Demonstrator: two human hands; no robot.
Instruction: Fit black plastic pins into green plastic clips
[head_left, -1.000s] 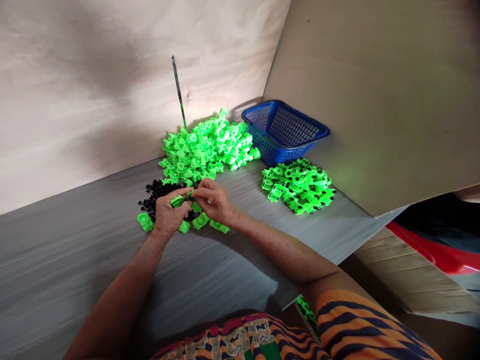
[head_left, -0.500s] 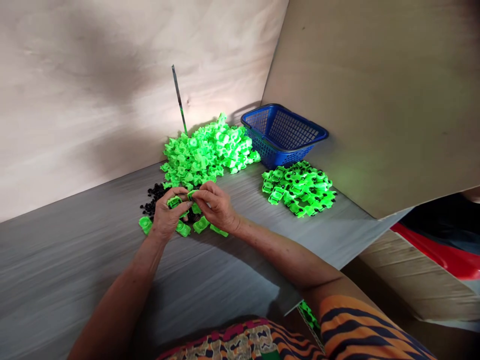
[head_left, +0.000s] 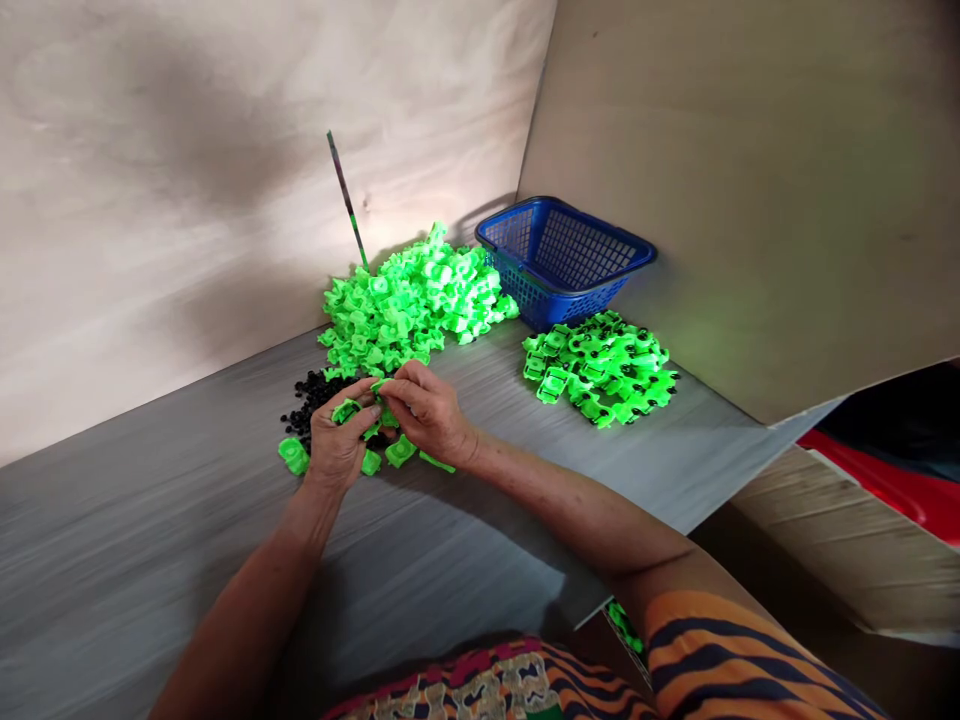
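Note:
My left hand (head_left: 339, 435) is closed round a green plastic toy car (head_left: 346, 411) with dark parts on it. Fingers of my right hand (head_left: 433, 408) pinch a green piece (head_left: 380, 386) at the left hand's fingertips; its details are hidden. Beneath and around both hands lie loose green toy car bodies, one (head_left: 294, 456) left of my left wrist and another (head_left: 401, 451) below my right hand. A heap of small black wheels (head_left: 304, 395) sits just behind my left hand, partly covered by it.
A large heap of green car bodies (head_left: 397, 310) lies against the back panel, near a thin upright rod (head_left: 346, 200). A blue mesh basket (head_left: 559, 300) stands in the corner. Before it is a pile of green cars with black wheels (head_left: 600, 370). A side panel (head_left: 712, 200) rises at right.
Both hands stay together over the same spot, with only small finger movements. The view has shifted slightly. The left hand now covers more of a loose green body below it.

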